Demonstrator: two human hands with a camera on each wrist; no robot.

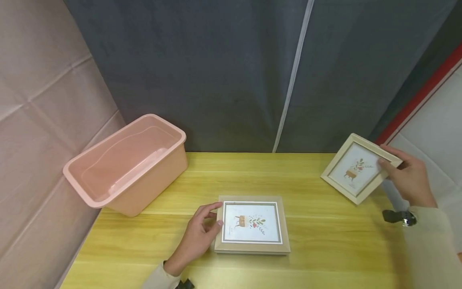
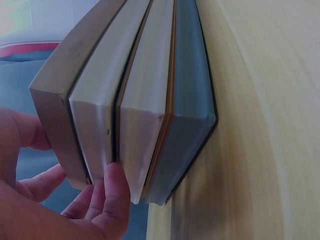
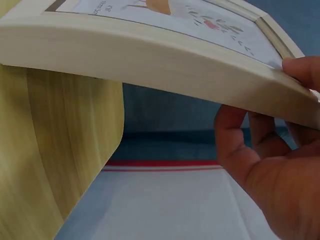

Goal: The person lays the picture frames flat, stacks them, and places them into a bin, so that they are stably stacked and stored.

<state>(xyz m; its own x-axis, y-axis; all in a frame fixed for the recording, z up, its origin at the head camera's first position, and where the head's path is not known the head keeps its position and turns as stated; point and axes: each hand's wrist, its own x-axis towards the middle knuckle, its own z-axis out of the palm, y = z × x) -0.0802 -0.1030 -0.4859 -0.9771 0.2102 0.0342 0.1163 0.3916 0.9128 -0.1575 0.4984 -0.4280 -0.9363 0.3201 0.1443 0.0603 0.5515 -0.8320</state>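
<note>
My right hand pinches a cream picture frame by its right corner, thumb on the front and fingers underneath. The frame is tilted above the table's right side, its plant print facing up; its thick pale side edge shows in the right wrist view. At the table's front middle lies a stack of several picture frames, the top one beige with a similar print turned sideways. My left hand touches the stack's left side with its fingertips. In the left wrist view, the stacked frames show brown, whitish and bluish edges.
A pink plastic bin stands at the table's left, its open top facing up. The yellow wooden table ends at a dark grey curtain behind. White cloth with a red strip borders the right side.
</note>
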